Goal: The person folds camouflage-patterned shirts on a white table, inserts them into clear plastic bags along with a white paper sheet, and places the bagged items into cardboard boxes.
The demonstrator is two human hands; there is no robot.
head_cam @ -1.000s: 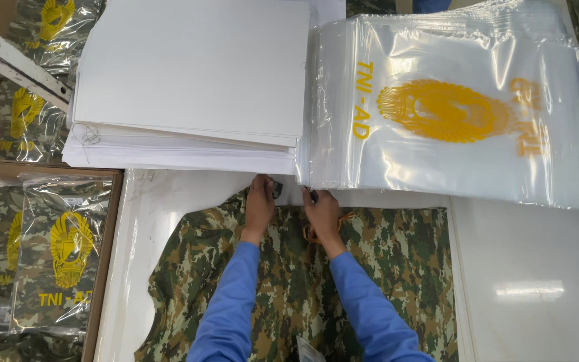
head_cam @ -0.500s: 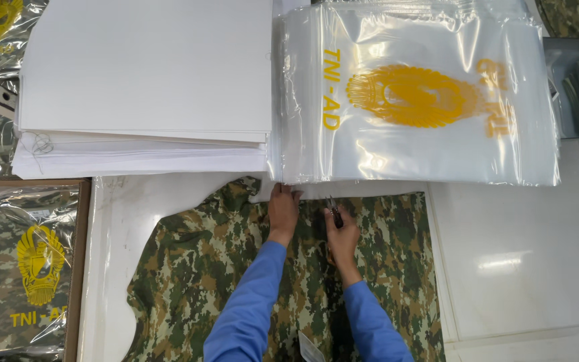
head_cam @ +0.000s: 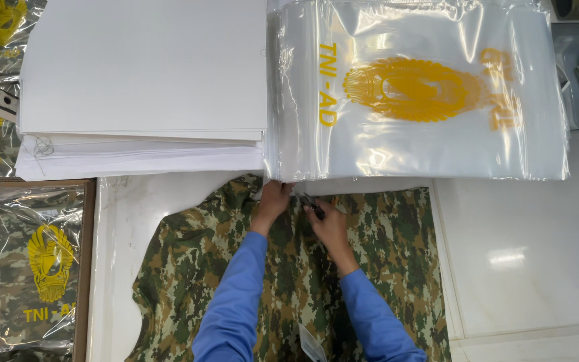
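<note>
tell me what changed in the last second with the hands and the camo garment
Little moved. Both hands stay at the top edge of the camouflage garment: the left hand presses the cloth, and the right hand has drawn in closer beside it, pinching a small dark thing I cannot identify. Nothing was picked up or let go. The stack of white sheets and the pile of clear printed bags lie as before.

Both my forearms, in blue sleeves, extend forward and converge toward the far edge of the tabletop. My left hand (head_cam: 273, 201) lies palm down, fingers curled. My right hand (head_cam: 330, 224) pinches with fingertips, close beside it.
</note>
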